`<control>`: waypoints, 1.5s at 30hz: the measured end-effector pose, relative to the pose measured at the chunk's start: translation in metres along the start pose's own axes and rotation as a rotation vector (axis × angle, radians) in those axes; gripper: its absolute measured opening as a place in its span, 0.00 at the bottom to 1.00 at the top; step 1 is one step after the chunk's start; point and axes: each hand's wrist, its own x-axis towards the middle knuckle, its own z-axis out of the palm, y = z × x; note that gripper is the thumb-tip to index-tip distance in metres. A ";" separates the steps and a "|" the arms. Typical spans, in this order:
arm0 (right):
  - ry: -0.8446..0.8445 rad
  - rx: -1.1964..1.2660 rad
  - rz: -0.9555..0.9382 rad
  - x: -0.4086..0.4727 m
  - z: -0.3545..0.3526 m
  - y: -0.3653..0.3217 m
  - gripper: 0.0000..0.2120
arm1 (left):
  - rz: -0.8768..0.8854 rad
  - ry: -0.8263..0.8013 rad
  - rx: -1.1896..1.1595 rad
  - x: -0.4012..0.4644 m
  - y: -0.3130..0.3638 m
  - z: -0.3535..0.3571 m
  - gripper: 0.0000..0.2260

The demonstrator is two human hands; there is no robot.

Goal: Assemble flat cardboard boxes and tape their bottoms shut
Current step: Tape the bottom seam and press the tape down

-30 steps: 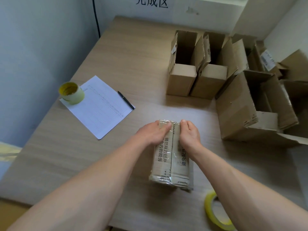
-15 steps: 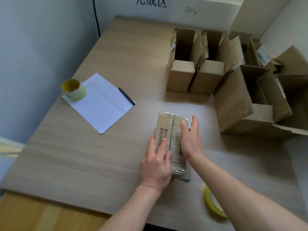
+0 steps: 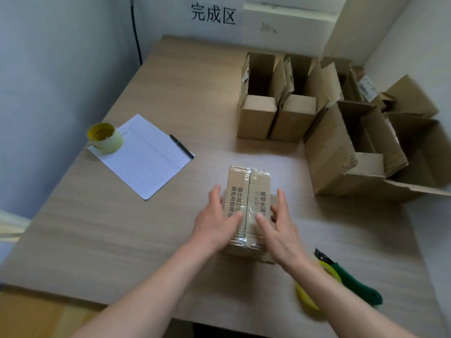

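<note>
The taped box (image 3: 247, 206) stands bottom-up near the front middle of the desk (image 3: 170, 76) and serves as the reference point. Well to its left, a tape roll (image 3: 105, 137) sits on the corner of a sheet of paper (image 3: 144, 154), with a pen (image 3: 181, 149) at the sheet's far edge. The left hand (image 3: 214, 223) lies against the box's left side, fingers straight, thumb on the taped top. Clear tape runs along the centre seam and folds over the far end. The right hand (image 3: 280, 230) mirrors it on the right side, fingers spread and straight; neither grip is closed round the box. Behind and to the right of the box stand the finished boxes (image 3: 275, 113), open tops up. Right of the box and nearer the desk's front edge lies a tape dispenser (image 3: 341, 279) with a green handle. Risk, as judged: flat-handed contact could let the box slip when lifted or turned, and unpressed tape at the near end could peel. The dispenser's blade lies close to the right forearm.
</note>
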 end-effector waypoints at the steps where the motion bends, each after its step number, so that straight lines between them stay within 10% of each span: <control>1: 0.043 -0.065 -0.024 0.014 -0.002 -0.004 0.43 | 0.030 -0.032 0.069 0.006 0.007 0.000 0.43; 6: -0.046 -0.467 -0.232 0.069 0.000 -0.021 0.43 | 0.070 -0.156 0.157 0.001 0.010 0.023 0.62; 13: 0.052 -0.295 -0.111 0.131 -0.008 -0.023 0.24 | -0.009 -0.119 0.149 0.000 0.005 0.029 0.64; 16: 0.237 -0.052 0.115 0.126 0.001 -0.022 0.28 | -0.076 -0.064 0.099 0.002 0.003 0.032 0.55; 22: -0.099 0.132 0.598 0.076 -0.001 -0.018 0.48 | -0.183 -0.122 0.077 0.012 0.006 0.020 0.22; 32: 0.156 0.741 0.028 0.028 -0.066 -0.099 0.39 | -0.049 -0.174 -0.747 0.027 0.067 -0.077 0.13; 38: -0.045 0.797 0.218 0.009 -0.033 -0.041 0.26 | -0.249 -0.340 -0.545 0.006 0.035 -0.038 0.22; 42: 0.049 0.485 0.328 0.013 -0.017 -0.020 0.09 | -0.165 -0.169 -0.032 0.004 0.024 -0.005 0.49; 45: 0.162 0.297 0.303 0.026 -0.027 -0.024 0.04 | -0.168 -0.093 0.060 0.010 0.030 0.005 0.43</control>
